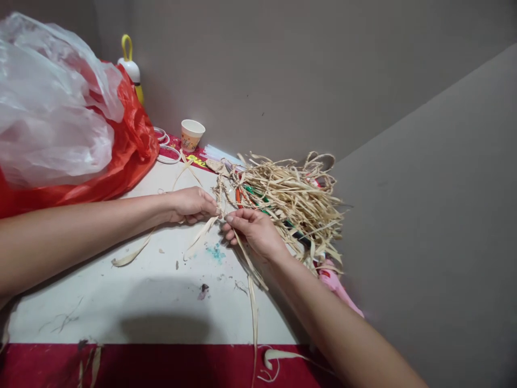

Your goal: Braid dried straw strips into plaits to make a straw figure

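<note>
Over the middle of the white board, my left hand (194, 205) and my right hand (252, 229) come close together with fingers pinched. Between them they hold a thin piece of twisted dry straw (220, 194), its upper part reaching toward the straw pile. Flat loose strips (252, 269) hang below my right hand. Another pale strip (203, 237) trails beneath my left fingertips. The exact grip of the fingertips is too small to make out. Right behind my right hand lies a large heap of dry straw strips (299, 199).
Red and clear plastic bags (137, 134) bulge at the left. Behind stand a paper cup (191, 134), a yellow-handled bottle (130, 67) and white wire rings (168, 156). A pink tool (337, 285) lies at the right. White board (161, 307) rests on red cloth (181, 369), against a grey wall.
</note>
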The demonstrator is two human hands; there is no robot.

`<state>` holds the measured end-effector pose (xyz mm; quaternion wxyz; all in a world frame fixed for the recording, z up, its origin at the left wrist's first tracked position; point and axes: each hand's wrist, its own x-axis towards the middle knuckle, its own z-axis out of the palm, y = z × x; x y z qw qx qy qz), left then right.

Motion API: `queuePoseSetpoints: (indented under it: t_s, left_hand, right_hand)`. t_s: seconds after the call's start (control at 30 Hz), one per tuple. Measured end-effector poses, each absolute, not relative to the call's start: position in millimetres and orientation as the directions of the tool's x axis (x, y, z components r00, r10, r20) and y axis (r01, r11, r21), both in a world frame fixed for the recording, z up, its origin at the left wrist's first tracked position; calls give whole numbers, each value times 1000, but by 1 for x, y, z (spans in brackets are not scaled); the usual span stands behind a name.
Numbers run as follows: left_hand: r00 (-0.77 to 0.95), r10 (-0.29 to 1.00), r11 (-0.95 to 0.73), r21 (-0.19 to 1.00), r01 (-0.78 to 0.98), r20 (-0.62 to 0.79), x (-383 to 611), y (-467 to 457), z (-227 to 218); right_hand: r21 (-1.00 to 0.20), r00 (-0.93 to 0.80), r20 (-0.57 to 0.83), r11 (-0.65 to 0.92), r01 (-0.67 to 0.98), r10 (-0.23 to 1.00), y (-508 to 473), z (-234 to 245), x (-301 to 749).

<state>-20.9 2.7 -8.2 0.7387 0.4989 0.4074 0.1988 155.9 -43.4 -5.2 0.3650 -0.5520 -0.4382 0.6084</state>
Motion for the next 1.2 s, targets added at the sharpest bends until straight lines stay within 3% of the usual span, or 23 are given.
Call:
queuePoseSetpoints:
  t_s: [0.67,1.2]
  left_hand:
    - [510,751,396,904,159,-419,-14,-1,-4]
    - [459,824,243,938,247,-334,-12,-4,-11]
  right_hand:
    - [-976,-45,-212,-209,62,976,-42,-20,152]
    - [-967,-67,-138,-120,223,988,-37,-12,152]
